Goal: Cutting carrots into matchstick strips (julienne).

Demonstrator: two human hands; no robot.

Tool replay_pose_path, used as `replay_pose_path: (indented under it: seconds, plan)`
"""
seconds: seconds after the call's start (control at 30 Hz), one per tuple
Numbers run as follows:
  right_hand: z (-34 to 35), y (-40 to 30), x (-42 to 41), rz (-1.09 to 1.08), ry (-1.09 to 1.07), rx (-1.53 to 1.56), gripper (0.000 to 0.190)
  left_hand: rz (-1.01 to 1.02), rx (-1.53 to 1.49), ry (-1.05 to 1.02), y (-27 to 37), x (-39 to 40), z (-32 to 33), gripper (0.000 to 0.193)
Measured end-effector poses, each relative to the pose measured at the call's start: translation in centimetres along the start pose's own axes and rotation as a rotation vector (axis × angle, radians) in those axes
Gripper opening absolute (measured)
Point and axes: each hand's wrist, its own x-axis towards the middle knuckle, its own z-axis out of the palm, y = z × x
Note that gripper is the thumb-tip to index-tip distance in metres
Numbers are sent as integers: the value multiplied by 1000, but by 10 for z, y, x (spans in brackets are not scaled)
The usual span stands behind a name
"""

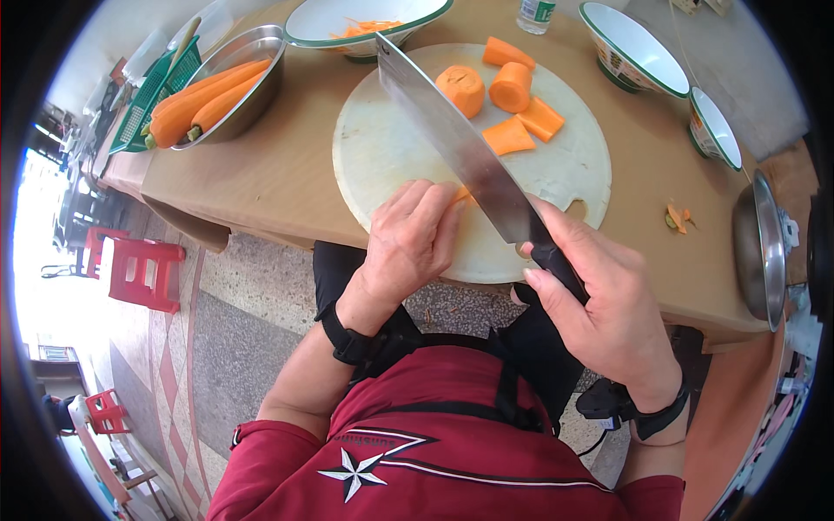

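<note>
A round white cutting board [371, 150] lies at the table's near edge. On it my left hand [417, 238] pins a small piece of carrot [462, 194], mostly hidden under the fingers. My right hand [603, 293] grips the black handle [560, 268] of a broad kitchen knife [449, 143]. The blade slants up and left across the board, just right of my left fingertips. Whether its edge touches the carrot piece is hard to tell. Behind the blade sit several peeled carrot chunks [511, 86], one of them a thick stub [461, 91].
Whole carrots [208, 101] fill a steel bowl [267, 78] at left, beside a green basket [159, 91]. A green-rimmed bowl [313, 23] holds carrot shreds [367, 27]. Two more such bowls [642, 49], a plastic bottle [536, 16], carrot scraps [679, 218] and a steel basin [759, 254] stand rightward.
</note>
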Motion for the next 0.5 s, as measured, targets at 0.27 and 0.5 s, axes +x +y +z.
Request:
replay_pose_path:
  seconds: [0.27, 0.5]
  plan:
    - [-2, -1, 1, -38, -28, -52, 51, 2, 8, -3, 0, 0, 0, 14]
    - [-4, -9, 4, 37, -72, -105, 47, 12, 2, 6, 0, 0, 0, 16]
